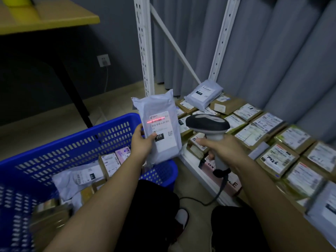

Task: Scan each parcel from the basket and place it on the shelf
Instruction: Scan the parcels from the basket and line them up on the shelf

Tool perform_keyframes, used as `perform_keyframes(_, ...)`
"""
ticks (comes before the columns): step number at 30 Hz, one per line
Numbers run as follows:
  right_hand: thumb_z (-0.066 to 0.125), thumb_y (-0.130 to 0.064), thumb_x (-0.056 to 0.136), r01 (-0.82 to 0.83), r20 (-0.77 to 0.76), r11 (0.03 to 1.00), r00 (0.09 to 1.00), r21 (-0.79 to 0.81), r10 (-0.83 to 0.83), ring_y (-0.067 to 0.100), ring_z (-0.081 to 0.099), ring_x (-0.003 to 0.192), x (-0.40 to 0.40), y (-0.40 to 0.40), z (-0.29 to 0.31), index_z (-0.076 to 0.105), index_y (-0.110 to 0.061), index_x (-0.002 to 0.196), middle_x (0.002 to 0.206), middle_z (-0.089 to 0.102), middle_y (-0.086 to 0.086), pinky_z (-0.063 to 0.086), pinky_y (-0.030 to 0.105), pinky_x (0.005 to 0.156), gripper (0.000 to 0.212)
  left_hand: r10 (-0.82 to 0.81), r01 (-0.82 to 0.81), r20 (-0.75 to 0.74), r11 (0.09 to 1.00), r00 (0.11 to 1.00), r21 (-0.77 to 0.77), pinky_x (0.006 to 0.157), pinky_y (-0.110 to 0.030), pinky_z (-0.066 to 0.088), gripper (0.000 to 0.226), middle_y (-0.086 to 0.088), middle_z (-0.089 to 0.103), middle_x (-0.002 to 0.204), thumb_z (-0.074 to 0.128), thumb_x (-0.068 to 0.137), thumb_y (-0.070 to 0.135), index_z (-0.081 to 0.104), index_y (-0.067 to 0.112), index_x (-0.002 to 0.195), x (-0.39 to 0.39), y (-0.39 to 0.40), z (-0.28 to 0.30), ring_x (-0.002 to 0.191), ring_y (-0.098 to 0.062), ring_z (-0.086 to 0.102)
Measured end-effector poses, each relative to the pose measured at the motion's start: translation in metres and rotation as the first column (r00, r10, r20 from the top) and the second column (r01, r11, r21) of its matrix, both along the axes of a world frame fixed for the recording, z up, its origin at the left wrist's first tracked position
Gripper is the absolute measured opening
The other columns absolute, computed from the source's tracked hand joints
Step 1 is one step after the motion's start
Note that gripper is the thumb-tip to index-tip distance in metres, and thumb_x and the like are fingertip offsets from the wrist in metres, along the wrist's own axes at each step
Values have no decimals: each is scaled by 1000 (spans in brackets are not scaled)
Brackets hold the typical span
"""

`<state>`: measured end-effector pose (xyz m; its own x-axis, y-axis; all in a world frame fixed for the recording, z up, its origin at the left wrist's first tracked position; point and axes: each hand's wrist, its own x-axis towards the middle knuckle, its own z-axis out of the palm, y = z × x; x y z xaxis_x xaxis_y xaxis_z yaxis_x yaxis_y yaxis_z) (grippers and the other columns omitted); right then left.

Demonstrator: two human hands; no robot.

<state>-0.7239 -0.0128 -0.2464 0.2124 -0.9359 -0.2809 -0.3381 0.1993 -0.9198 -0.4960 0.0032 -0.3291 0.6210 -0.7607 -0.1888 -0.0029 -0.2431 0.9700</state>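
Above basket rim [72,137], scanner [209,128] lights parcel [160,128].

A parcel sorting/storage room, prob. a small courier pickup point: low white metal shelf [187,157] packed w/ labelled parcels [278,159], blue basket [76,142] w/ more, barcode scanner [207,124], grey curtain [272,51] behind.

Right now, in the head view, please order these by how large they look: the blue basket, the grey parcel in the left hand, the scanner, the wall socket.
1. blue basket
2. grey parcel, held by the left hand
3. scanner, held by the right hand
4. wall socket, which is also farther away, so its true size is unsure.
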Motion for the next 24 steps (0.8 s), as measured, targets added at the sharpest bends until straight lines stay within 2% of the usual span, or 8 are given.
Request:
perform_keyframes(3, 79, -19, 78, 6, 9, 1000, 1000, -15, -6, 19, 50, 50, -4, -1, 0, 64, -13, 66, 58, 57, 10, 45, 27, 51, 20, 2, -2, 12, 1000, 1000, 8, 89, -40, 51, 49, -3, 60, 123, 66, 87, 10, 49, 16, 133, -2, 1, 3, 108, -22, 58)
perform_keyframes(7, 80, -19, 77, -12, 3, 1000, 1000, -10, 12, 19, 51, 51, -6, -3, -4, 64, -12, 73, 59, 56, 10, 45, 29, 51, 18, -13, 13, 30, 1000, 999, 15, 91, -41, 50, 49, -3, 59, 125, 64, 88, 10, 47, 16, 134, -2, 2, 5, 109, -21, 57)
perform_keyframes(12, 79, -17, 78, 12, 68, 1000, 998, 0, -12, 14, 51, 45, -9, -7, -8, 65, -9, 84, 58, 57, 7, 44, 20, 42, 18, -22, 22, 43, 1000, 999, 1, 92, -42, 51, 53, 5, 57, 115, 66, 87, 13, 46, 17, 136, -4, 1, 5, 105, -18, 57)
perform_keyframes(14, 80, -17, 77, 58, 123, 998, 991, 11, -59, 12, 52, 45, -11, -12, -14, 67, -8, 88, 62, 60, 5, 46, 21, 44, 20, -35, 35, 29, 999, 999, -26, 89, -40, 52, 52, 5, 59, 113, 68, 86, 15, 46, 18, 134, -8, 0, 7, 106, -20, 60)
perform_keyframes(19, 82, -22, 75, 181, 209, 983, 961, 30, -183, 15, 57, 60, -19, -26, -32, 66, -11, 89, 69, 64, 4, 50, 28, 58, 24, -75, 50, -185, 990, 980, -133, 71, -23, 54, 46, -5, 63, 117, 66, 88, 14, 39, 12, 125, -31, -4, 20, 96, -15, 64)
perform_keyframes(22, 83, -26, 74, 145, 247, 988, 957, 55, -154, 16, 63, 70, -26, -30, -35, 68, -13, 89, 75, 70, 3, 50, 30, 63, 25, -104, 62, -266, 985, 958, -160, 76, -28, 55, 33, -8, 66, 112, 65, 89, 13, 43, 9, 113, -42, -8, 24, 95, -19, 66)
perform_keyframes(24, 83, -23, 73, 94, 239, 994, 965, 51, -104, 16, 67, 81, -29, -31, -37, 70, -13, 99, 88, 73, 1, 52, 29, 69, 31, -157, 112, -286, 980, 945, -167, 81, -35, 56, 28, -10, 69, 109, 65, 89, 15, 49, 6, 110, -47, -11, 23, 95, -21, 68)
